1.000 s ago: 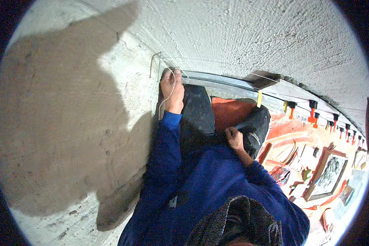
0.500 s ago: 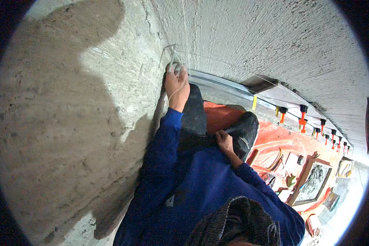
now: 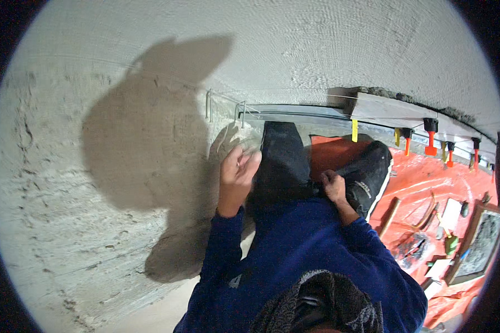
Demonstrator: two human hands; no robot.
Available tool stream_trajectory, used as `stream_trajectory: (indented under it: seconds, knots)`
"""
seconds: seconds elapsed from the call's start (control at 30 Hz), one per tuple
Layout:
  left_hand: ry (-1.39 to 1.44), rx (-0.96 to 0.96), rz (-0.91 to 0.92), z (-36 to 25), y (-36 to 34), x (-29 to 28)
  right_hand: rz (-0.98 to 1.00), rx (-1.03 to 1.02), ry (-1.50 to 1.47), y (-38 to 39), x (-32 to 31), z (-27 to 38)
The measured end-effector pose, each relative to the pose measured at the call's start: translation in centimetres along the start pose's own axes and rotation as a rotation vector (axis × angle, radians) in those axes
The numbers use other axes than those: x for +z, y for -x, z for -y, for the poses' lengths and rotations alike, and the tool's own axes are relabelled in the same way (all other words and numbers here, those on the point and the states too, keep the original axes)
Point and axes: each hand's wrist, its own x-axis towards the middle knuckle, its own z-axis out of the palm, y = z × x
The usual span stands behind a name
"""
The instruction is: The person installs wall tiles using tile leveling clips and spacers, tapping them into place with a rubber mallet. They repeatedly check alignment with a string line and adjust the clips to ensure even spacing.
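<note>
My left hand (image 3: 239,173) is in front of the rough wall with its fingers curled together. What lies between the fingertips, if anything, is too small to make out. Just beyond it, a bent metal pin (image 3: 240,112) stands out by the corner, and a second metal pin (image 3: 209,105) sits to its left. A thin string (image 3: 294,89) runs from the pins along the far wall. My right hand (image 3: 334,186) rests closed against the dark trousers (image 3: 286,161) near my knee; whether it grips anything is hidden.
Along the far wall runs a metal rail (image 3: 311,115). A pale tile (image 3: 394,112) stands above it, with orange-and-black clips (image 3: 430,139) and a yellow strip (image 3: 354,130). Orange sheeting (image 3: 403,180) on the right carries a wooden-framed tray (image 3: 480,244) and several tools.
My left hand has come back from the pin at the corner, nearer to me. The view has shifted, showing two pins. My right hand stays by my leg.
</note>
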Motion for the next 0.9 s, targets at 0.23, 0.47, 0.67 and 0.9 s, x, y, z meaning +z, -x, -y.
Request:
stream_trajectory:
  seconds: [0.23,0.47,0.67,0.9]
  knots:
    - [0.000,0.255,-0.302,-9.3,0.4,-3.9,-0.009,0.058,-0.206,-1.0,0.3,-0.7]
    - [0.057,0.260,-0.292,-12.9,-2.5,-3.3,-0.027,0.060,-0.307,-1.4,0.7,-1.1]
    - [0.146,0.279,-0.169,-12.9,-3.4,-3.1,0.023,0.096,-0.337,-1.7,0.3,-1.1]
    - [0.161,0.311,-0.065,-11.8,-4.3,-4.8,0.031,0.141,-0.350,-1.7,0.4,-0.9]
